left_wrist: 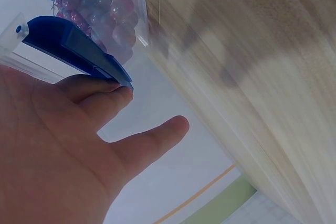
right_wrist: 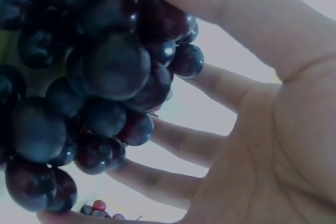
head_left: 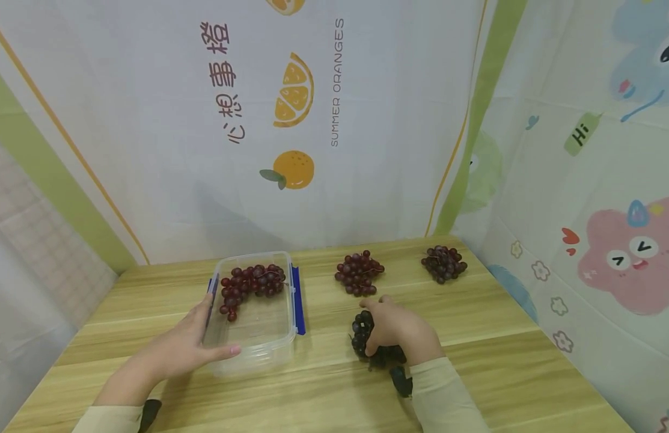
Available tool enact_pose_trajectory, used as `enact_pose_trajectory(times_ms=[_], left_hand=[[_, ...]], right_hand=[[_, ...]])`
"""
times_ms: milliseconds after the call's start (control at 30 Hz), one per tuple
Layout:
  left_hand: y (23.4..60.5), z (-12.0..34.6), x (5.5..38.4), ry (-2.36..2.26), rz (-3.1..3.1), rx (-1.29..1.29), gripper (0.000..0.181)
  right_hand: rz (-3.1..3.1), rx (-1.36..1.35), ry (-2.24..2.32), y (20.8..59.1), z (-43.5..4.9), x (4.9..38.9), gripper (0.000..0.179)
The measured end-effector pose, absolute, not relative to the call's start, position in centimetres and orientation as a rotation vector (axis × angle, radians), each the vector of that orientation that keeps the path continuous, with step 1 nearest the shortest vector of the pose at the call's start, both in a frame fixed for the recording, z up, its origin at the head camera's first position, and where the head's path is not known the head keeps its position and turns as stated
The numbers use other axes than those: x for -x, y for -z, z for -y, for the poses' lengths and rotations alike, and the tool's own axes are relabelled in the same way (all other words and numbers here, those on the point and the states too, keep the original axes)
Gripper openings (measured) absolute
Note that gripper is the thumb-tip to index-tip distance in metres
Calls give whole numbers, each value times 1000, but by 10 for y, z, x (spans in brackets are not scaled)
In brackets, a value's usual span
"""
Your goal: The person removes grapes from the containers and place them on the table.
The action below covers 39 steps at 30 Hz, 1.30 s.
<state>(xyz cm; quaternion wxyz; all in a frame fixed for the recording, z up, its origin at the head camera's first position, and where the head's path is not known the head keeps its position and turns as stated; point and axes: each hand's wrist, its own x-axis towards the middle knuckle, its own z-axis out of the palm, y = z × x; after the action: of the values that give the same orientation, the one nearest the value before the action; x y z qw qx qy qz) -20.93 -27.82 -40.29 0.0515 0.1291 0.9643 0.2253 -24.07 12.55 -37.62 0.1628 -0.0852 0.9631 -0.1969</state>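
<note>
My right hand grips a bunch of dark grapes in front of me on the right. In the right wrist view its fingers curl round the far side of the dark berries. My left hand is at the near left corner of a clear plastic container, fingers straight along its left side and thumb stretched across the front. In the left wrist view the fingertips are right at a blue latch flap. A bunch of red grapes lies inside the container, toward its back.
Two more bunches sit on the wooden table: red grapes right of the container, and darker red grapes near the back right corner. Another blue flap hangs on the container's right side. A printed curtain hangs behind the table.
</note>
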Motion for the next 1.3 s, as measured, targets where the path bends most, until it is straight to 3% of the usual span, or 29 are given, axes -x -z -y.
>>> enact_pose_trajectory(times_ms=[833, 1300], left_hand=[[401, 279, 208, -694, -2934, -387, 135], [401, 278, 209, -686, -2913, -358, 136]], right_hand=[[-2740, 243, 596, 361, -122, 240, 92], [-2778, 380, 477, 321, -100, 252, 88]])
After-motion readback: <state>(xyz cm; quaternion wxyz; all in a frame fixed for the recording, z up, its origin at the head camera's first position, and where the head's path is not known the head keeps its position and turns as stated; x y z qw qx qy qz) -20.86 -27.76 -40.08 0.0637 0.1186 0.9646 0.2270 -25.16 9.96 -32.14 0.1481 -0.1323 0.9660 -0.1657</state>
